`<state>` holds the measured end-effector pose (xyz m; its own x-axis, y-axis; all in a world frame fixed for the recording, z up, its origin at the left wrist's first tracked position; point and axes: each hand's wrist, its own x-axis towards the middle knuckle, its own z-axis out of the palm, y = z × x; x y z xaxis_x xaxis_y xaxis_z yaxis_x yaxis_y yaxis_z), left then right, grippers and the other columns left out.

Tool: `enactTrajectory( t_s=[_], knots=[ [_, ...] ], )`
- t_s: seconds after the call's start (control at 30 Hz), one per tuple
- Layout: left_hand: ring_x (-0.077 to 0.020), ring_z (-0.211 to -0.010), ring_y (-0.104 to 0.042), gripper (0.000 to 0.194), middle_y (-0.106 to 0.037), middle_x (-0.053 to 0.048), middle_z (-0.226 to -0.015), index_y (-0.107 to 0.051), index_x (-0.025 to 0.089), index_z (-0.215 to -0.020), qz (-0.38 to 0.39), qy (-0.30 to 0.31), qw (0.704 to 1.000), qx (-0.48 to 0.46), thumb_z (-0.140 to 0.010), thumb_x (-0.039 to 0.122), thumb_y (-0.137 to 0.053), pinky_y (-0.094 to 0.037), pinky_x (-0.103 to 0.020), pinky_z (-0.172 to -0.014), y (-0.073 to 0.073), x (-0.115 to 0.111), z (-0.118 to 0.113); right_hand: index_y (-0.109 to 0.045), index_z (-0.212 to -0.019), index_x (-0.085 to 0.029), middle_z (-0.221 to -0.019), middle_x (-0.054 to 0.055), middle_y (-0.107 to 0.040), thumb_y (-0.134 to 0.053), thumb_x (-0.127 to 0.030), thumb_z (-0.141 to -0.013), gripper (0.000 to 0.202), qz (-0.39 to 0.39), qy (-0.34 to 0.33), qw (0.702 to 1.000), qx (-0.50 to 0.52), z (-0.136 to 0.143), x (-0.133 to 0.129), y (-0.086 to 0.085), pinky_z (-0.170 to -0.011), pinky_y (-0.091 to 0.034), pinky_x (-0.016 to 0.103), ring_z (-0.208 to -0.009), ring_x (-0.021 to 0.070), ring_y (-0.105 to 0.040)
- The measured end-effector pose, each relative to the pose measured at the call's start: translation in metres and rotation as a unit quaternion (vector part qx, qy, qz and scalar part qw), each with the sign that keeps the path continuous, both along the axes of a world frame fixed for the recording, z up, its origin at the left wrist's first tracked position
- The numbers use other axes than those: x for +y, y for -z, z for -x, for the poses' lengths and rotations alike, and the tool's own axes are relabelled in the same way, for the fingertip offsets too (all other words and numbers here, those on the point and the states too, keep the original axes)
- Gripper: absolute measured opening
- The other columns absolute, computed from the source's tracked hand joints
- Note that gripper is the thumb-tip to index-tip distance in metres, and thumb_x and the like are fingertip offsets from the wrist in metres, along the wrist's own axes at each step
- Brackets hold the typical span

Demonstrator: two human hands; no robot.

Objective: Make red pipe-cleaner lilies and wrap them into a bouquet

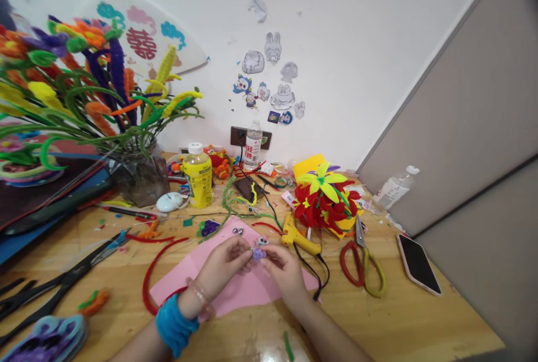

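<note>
A small purple fuzzy piece (259, 254) is pinched between the fingertips of both hands, over a pink sheet (247, 290) on the table. My left hand (227, 264), with a blue scrunchie and a beaded bracelet at the wrist, is closed on its left side. From the right, my right hand (284, 272) grips it with thumb and fingers. Just above the piece is a small pinkish item with eyes (261, 241). Two shiny round beads (238, 231) rest on the sheet's upper part. The yellow glue gun (299, 237) lies right of the hands.
Red-and-yellow scissors (363, 267) and a phone (419, 264) lie at the right. Behind stand a red flower bunch (323, 199), a yellow bottle (198, 176) and a vase (140, 177) of fuzzy flowers. Black scissors (63, 281) lie left; a red strip (148, 278) curves beside the sheet.
</note>
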<state>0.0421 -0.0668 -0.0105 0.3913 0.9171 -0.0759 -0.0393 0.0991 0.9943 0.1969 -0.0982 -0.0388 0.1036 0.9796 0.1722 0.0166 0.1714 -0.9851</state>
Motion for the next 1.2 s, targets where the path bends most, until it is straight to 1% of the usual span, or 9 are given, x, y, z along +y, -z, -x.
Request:
enactTrajectory(
  t_s=[0.13, 0.23, 0.33, 0.47, 0.6, 0.83, 0.93, 1.07, 1.2],
  knots=[
    [-0.0114, -0.052, -0.055, 0.032, -0.061, 0.002, -0.059, -0.057, 0.015, -0.073, 0.006, 0.009, 1.0, -0.011, -0.061, 0.041, -0.07, -0.046, -0.025, -0.052, -0.001, 0.0, 0.002, -0.068, -0.076, -0.019, -0.08, 0.004, -0.068, -0.067, -0.023, -0.067, 0.011, -0.006, 0.007, 1.0, -0.002, 0.0, 0.0, -0.001, -0.07, -0.049, 0.03, -0.075, 0.0189, -0.062],
    [-0.0137, -0.06, -0.06, 0.037, -0.066, -0.001, -0.069, -0.061, 0.014, -0.079, 0.046, 0.005, 0.998, -0.032, -0.055, 0.038, -0.075, -0.049, -0.027, -0.059, -0.004, 0.001, 0.002, -0.064, -0.075, -0.017, -0.07, 0.002, -0.067, -0.072, -0.032, -0.063, 0.02, 0.056, -0.005, 0.994, 0.097, 0.0, 0.002, 0.003, -0.063, -0.05, 0.03, -0.063, 0.0166, -0.062],
    [-0.0167, -0.068, -0.063, 0.042, -0.069, -0.003, -0.075, -0.061, 0.015, -0.083, 0.086, 0.004, 0.994, -0.065, -0.052, 0.037, -0.078, -0.05, -0.03, -0.067, -0.004, 0.001, 0.0, -0.061, -0.076, -0.017, -0.065, 0.001, -0.067, -0.074, -0.037, -0.061, 0.028, 0.106, -0.029, 0.973, 0.202, 0.0, 0.004, 0.008, -0.061, -0.05, 0.028, -0.057, 0.0137, -0.061],
    [-0.0151, -0.062, -0.062, 0.037, -0.067, -0.001, -0.067, -0.06, 0.015, -0.076, 0.08, -0.016, 0.994, -0.077, -0.053, 0.038, -0.077, -0.05, -0.028, -0.062, 0.0, 0.001, -0.002, -0.059, -0.077, -0.016, -0.069, 0.003, -0.068, -0.076, -0.037, -0.06, 0.032, 0.132, -0.056, 0.954, 0.263, 0.003, 0.003, 0.008, -0.059, -0.049, 0.026, -0.056, 0.0121, -0.061],
    [-0.0117, -0.051, -0.056, 0.033, -0.063, 0.001, -0.058, -0.058, 0.015, -0.068, 0.043, -0.048, 0.997, -0.047, -0.053, 0.04, -0.075, -0.046, -0.024, -0.052, 0.001, 0.004, 0.0, -0.058, -0.076, -0.016, -0.063, 0.0, -0.065, -0.078, -0.04, -0.057, 0.037, 0.148, -0.066, 0.957, 0.242, 0.003, 0.001, 0.002, -0.058, -0.05, 0.029, -0.051, 0.0127, -0.061],
    [-0.0134, -0.057, -0.058, 0.032, -0.062, 0.0, -0.06, -0.059, 0.015, -0.073, 0.045, -0.084, 0.995, -0.042, -0.052, 0.033, -0.075, -0.047, -0.025, -0.055, -0.004, 0.008, 0.007, -0.061, -0.068, -0.015, -0.062, 0.001, -0.065, -0.077, -0.041, -0.056, 0.032, 0.13, -0.094, 0.977, 0.141, -0.002, -0.003, -0.007, -0.061, -0.046, 0.026, -0.058, 0.0135, -0.06],
    [-0.012, -0.054, -0.058, 0.031, -0.059, 0.004, -0.057, -0.054, 0.017, -0.075, 0.077, -0.104, 0.988, -0.086, -0.053, 0.026, -0.074, -0.048, -0.025, -0.056, -0.011, 0.003, 0.007, -0.06, -0.067, -0.016, -0.057, -0.002, -0.061, -0.076, -0.039, -0.058, 0.028, 0.111, -0.088, 0.976, 0.163, -0.002, -0.003, -0.007, -0.058, -0.044, 0.024, -0.054, 0.0119, -0.056],
    [-0.0138, -0.059, -0.063, 0.032, -0.058, 0.006, -0.061, -0.049, 0.019, -0.079, 0.127, -0.095, 0.979, -0.129, -0.056, 0.023, -0.072, -0.051, -0.029, -0.063, -0.02, -0.001, 0.006, -0.057, -0.067, -0.017, -0.057, -0.003, -0.057, -0.072, -0.039, -0.061, 0.027, 0.102, -0.063, 0.969, 0.218, -0.002, -0.001, -0.005, -0.054, -0.042, 0.024, -0.052, 0.0113, -0.052],
    [-0.0101, -0.051, -0.059, 0.035, -0.058, 0.007, -0.058, -0.048, 0.018, -0.078, 0.101, -0.087, 0.985, -0.11, -0.055, 0.026, -0.074, -0.047, -0.022, -0.051, -0.014, 0.001, 0.004, -0.058, -0.067, -0.017, -0.058, -0.002, -0.056, -0.071, -0.04, -0.064, 0.027, 0.077, -0.04, 0.98, 0.181, -0.001, 0.001, 0.0, -0.055, -0.04, 0.023, -0.053, 0.0107, -0.05]
  ],
)
